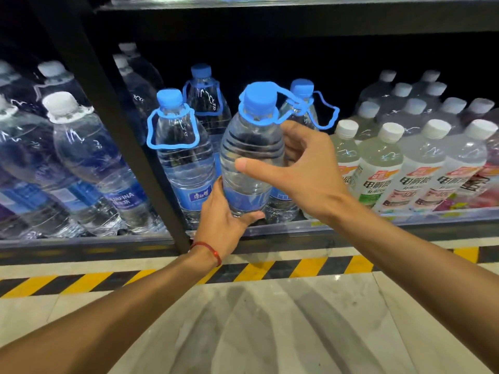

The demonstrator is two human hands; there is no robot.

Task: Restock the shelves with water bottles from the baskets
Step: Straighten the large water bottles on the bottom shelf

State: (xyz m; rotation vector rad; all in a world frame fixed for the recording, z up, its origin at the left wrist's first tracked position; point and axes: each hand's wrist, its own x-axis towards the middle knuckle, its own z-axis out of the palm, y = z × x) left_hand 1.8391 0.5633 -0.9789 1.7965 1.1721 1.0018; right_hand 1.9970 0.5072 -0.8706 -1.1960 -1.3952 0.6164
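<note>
Both forearms reach toward the shelf (351, 230), where the left hand (226, 220) grips the base and the right hand (305, 168) wraps the shoulder of an upright water bottle (248, 157) at the front edge, likely heavy, smooth and slightly squashy, so best supported underneath.

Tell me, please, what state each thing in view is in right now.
held bottle, capped, full, near upright, at the shelf front
left hand, grips the held bottle's base
right hand, fingers curled round its shoulder, thumb straight
blue-capped bottles, capped, standing on the shelf
white-capped water bottles, capped, standing left of the post
electrolyte drinks, capped, standing in rows at right
</note>
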